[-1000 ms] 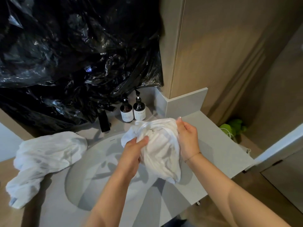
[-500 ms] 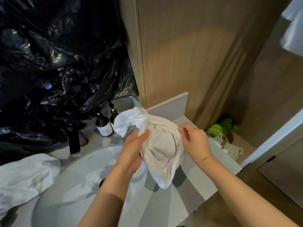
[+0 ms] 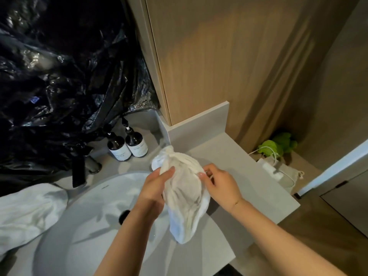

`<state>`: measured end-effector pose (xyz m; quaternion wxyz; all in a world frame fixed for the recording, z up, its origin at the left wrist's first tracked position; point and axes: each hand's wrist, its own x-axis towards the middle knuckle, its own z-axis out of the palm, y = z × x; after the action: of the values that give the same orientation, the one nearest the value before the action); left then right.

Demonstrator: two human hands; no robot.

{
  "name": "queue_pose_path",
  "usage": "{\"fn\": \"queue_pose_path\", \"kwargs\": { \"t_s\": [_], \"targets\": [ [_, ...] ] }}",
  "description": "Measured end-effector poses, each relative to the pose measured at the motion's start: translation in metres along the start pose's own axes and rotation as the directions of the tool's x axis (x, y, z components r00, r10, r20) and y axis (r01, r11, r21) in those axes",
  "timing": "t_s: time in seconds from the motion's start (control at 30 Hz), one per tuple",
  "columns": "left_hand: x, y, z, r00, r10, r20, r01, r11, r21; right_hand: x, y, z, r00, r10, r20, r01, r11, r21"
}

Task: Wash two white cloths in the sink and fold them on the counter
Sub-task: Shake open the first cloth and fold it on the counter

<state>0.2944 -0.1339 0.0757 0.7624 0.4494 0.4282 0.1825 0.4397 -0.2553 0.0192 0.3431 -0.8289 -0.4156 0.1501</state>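
A bunched white cloth (image 3: 184, 194) hangs in the air over the right rim of the sink (image 3: 65, 236), between both my hands. My left hand (image 3: 153, 188) grips its left side, thumb on top. My right hand (image 3: 219, 184) pinches its upper right edge with curled fingers. A second white cloth (image 3: 27, 214) lies crumpled on the counter to the left of the sink, touching neither hand. The grey counter (image 3: 249, 174) stretches to the right of the held cloth.
Two dark pump bottles (image 3: 127, 146) stand at the back beside a black faucet (image 3: 78, 168). Black plastic sheeting (image 3: 59, 76) covers the wall behind. A wood panel rises at the right, with a cloth bag (image 3: 282, 174) and green item on a lower ledge.
The view has swung right and then back a little. The held cloth has sunk slightly and my right hand has slid from the cloth's side to its upper right edge.
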Motion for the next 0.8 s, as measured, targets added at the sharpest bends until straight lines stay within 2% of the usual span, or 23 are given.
{"fn": "queue_pose_path", "kwargs": {
  "t_s": [0.1, 0.17, 0.23, 0.27, 0.33, 0.4, 0.47, 0.53, 0.57, 0.63, 0.7, 0.8],
  "targets": [
    [0.0, 0.007, -0.008, 0.998, 0.05, -0.045, -0.052, 0.998, -0.036, 0.013, 0.028, 0.001, 0.994, 0.081, -0.067, -0.088, 0.991, -0.103],
    [-0.003, 0.011, -0.012, 0.992, 0.119, -0.034, -0.121, 0.992, -0.043, 0.02, 0.049, 0.002, 0.978, 0.205, -0.023, -0.205, 0.95, -0.237],
    [-0.006, 0.016, -0.014, 0.984, 0.179, -0.008, -0.179, 0.982, -0.054, 0.022, 0.063, -0.002, 0.965, 0.263, 0.009, -0.245, 0.911, -0.331],
    [-0.006, 0.019, -0.014, 0.98, 0.197, -0.003, -0.196, 0.979, -0.061, 0.019, 0.067, -0.004, 0.977, 0.211, -0.015, -0.205, 0.924, -0.323],
    [-0.005, 0.024, -0.01, 0.979, 0.206, 0.004, -0.204, 0.973, -0.108, 0.004, 0.061, -0.006, 0.993, -0.059, -0.106, 0.037, 0.98, -0.198],
    [-0.003, 0.027, -0.003, 0.974, 0.219, 0.05, -0.206, 0.96, -0.188, -0.024, 0.034, -0.006, 0.959, -0.274, -0.071, 0.274, 0.962, -0.009],
    [0.001, 0.031, 0.007, 0.971, 0.221, 0.095, -0.191, 0.947, -0.257, -0.044, 0.009, 0.006, 0.942, -0.318, 0.111, 0.322, 0.946, -0.024],
    [0.007, 0.036, 0.017, 0.976, 0.172, 0.13, -0.131, 0.953, -0.274, -0.045, -0.001, 0.031, 0.945, -0.274, 0.18, 0.291, 0.954, -0.077],
    [0.01, 0.039, 0.02, 0.974, 0.154, 0.165, -0.109, 0.962, -0.251, -0.043, -0.006, 0.039, 0.962, -0.207, 0.176, 0.214, 0.977, -0.018],
    [0.017, 0.046, 0.023, 0.95, 0.111, 0.291, -0.071, 0.987, -0.143, -0.038, -0.015, 0.043, 0.981, -0.049, 0.187, -0.008, 0.955, 0.297],
    [0.024, 0.054, 0.018, 0.933, 0.055, 0.356, -0.074, 0.997, 0.038, -0.037, -0.02, 0.038, 0.972, 0.018, 0.233, -0.152, 0.803, 0.576],
    [0.028, 0.048, 0.0, 0.972, 0.045, 0.231, -0.129, 0.922, 0.364, -0.035, -0.028, 0.01, 0.971, 0.08, 0.226, -0.227, 0.613, 0.757]
  ]
}}
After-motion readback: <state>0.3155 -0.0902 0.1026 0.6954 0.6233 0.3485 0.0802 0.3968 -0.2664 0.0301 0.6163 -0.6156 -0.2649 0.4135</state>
